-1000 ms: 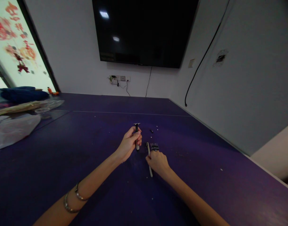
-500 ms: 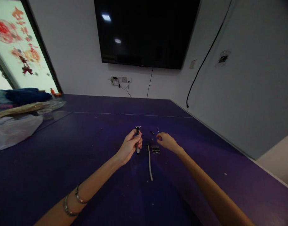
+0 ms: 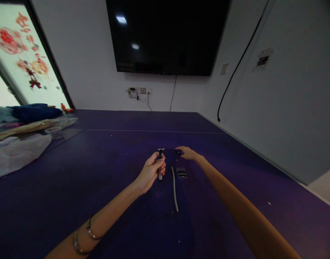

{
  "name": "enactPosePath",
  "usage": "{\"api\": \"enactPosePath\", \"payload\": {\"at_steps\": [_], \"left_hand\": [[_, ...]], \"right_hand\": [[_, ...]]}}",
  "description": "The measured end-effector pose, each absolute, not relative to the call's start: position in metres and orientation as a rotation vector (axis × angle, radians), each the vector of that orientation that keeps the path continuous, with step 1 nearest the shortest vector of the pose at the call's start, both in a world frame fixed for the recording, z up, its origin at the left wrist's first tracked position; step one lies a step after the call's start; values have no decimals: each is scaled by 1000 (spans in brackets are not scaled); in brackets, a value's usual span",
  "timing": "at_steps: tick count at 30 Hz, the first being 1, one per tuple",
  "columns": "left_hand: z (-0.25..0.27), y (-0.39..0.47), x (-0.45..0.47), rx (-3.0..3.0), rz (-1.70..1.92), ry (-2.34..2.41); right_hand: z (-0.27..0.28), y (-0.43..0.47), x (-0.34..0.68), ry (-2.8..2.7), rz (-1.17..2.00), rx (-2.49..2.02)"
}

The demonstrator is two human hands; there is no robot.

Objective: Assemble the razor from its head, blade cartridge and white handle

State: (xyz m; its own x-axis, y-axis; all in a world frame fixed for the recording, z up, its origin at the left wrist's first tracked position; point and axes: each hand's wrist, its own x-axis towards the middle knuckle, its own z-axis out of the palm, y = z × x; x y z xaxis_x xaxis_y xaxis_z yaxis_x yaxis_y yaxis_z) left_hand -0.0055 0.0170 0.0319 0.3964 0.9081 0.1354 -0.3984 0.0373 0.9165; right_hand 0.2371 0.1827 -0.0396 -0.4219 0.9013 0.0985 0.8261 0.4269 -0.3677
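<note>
My left hand [image 3: 154,167] is closed round the dark handle of a razor [image 3: 160,176]. It is held upright, with a thin T-shaped head at the top and a pale lower end. To its right, my right hand [image 3: 188,153] reaches down to the purple surface, its fingers curled over a small black piece [image 3: 178,152]. Part of that piece is hidden by the fingers. Between and below the hands lies a long, thin, pale grey stick [image 3: 175,190] with a dark upper end. Beside it rests a clear pack [image 3: 181,173] with dark pieces in it.
Pale specks dot the purple surface [image 3: 113,201]. Plastic bags [image 3: 21,154] and folded blue cloth [image 3: 35,112] lie at the left. A large television [image 3: 167,39] hangs on the back wall above sockets [image 3: 140,91]. A black cable [image 3: 239,61] dangles along the right wall.
My right hand has moved forward and left from beside the small black piece to over it, fingers now around it. My left hand still holds the razor. The view has shifted slightly.
</note>
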Motion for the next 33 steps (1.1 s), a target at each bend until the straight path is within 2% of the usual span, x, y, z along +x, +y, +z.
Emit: {"api": "enactPosePath", "payload": {"at_steps": [15,33], "left_hand": [[30,15,-4,1122,1076,594],[29,16,-4,1123,1072,594]], "right_hand": [[-40,188,234,-2423,410,-1598],[-46,186,242,-2390,366,-1458]]}}
